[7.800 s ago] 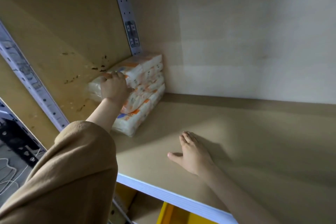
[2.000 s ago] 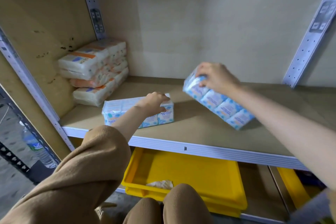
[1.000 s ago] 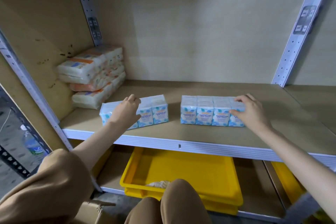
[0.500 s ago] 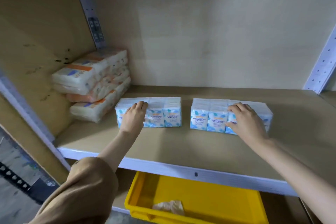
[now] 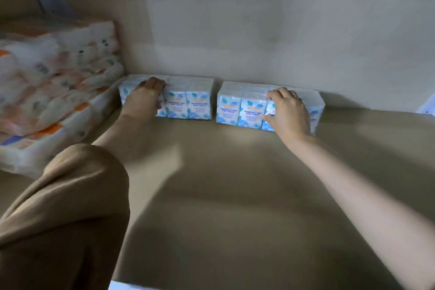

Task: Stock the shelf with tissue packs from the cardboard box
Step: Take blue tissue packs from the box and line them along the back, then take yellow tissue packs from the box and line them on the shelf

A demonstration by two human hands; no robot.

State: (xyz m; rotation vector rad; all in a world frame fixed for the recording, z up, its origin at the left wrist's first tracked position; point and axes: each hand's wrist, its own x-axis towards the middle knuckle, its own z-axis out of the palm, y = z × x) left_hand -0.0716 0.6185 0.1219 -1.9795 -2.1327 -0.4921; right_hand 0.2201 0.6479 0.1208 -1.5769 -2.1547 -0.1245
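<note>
— Where do the packs sit?
— At the back of the shelf [image 5: 235, 183], by the rear panel [image 5: 259, 30]. The left hand [image 5: 143, 99] curls over the left blue pack [image 5: 188, 99], just beside the orange stack [image 5: 58, 82]. The right hand [image 5: 288, 110] grips the right blue pack [image 5: 235, 106], fingers hooked over its top.
— Advice?
— Push evenly, keep labels forward, close the gap between them.

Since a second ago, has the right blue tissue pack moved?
Yes: the right blue tissue pack slid backward along the shelf, up to the back wall.
</note>
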